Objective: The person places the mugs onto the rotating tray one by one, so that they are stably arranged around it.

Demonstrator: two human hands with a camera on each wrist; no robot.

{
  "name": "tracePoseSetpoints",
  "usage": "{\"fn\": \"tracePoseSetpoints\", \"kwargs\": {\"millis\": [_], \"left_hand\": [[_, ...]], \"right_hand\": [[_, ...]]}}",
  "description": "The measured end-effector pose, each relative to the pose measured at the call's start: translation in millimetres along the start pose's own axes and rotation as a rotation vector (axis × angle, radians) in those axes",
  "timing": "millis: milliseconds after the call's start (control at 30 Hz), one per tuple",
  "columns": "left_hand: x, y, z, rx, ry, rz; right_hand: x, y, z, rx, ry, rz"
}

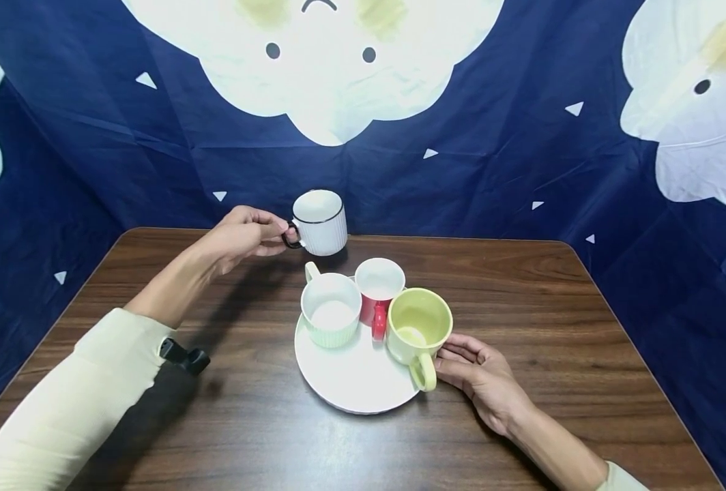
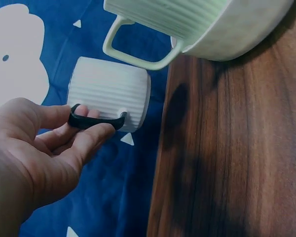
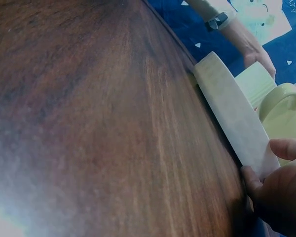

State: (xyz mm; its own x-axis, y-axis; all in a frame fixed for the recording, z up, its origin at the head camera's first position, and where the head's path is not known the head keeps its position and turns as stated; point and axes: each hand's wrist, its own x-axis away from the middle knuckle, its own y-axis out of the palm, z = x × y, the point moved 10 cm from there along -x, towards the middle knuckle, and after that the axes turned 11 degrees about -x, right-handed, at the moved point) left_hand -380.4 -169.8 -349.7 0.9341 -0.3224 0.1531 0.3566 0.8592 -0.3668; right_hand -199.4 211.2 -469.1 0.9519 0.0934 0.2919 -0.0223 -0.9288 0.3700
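Observation:
My left hand pinches the black handle of a white ribbed mug with a dark rim. The mug is held in the air beyond the back of a round white tray. My right hand holds the tray's right edge beside a yellow-green mug. In the right wrist view, its digits lie at the tray's thick side wall. A pale green ribbed cup stands on the tray's left part. A red mug, white inside, stands between the two.
The tray rests on a brown wooden table with rounded back corners. Behind the table hangs a dark blue cloth with white cloud shapes and small triangles. A black wrist device sits at the left sleeve's cuff.

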Motion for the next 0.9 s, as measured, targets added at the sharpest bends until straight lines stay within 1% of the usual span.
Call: {"fn": "tracePoseSetpoints", "kwargs": {"millis": [200,367,500,567,733,900], "left_hand": [[13.0,-5.2,10.2,0.029,0.034,0.037],[28.5,-12.6,21.4,0.020,0.053,0.110],[41.0,-14.6,27.8,0.025,0.055,0.154],[46.4,-14.3,32.0,0.026,0.056,0.163],[58.2,-9.3,47.5,0.021,0.066,0.158],[74.6,-6.9,62.8,0.039,0.098,0.165]], "right_hand": [[0.6,0.7,-0.5,-0.006,-0.002,0.012],[-1.0,3.9,-0.1,-0.012,-0.006,0.006],[-0.9,4.5,-1.0,-0.011,-0.006,0.006],[0.0,3.6,-1.7,-0.013,-0.007,0.012],[3.1,0.3,-2.3,-0.022,-0.020,0.028],[3.3,0.7,-1.5,-0.023,-0.025,0.025]]}}
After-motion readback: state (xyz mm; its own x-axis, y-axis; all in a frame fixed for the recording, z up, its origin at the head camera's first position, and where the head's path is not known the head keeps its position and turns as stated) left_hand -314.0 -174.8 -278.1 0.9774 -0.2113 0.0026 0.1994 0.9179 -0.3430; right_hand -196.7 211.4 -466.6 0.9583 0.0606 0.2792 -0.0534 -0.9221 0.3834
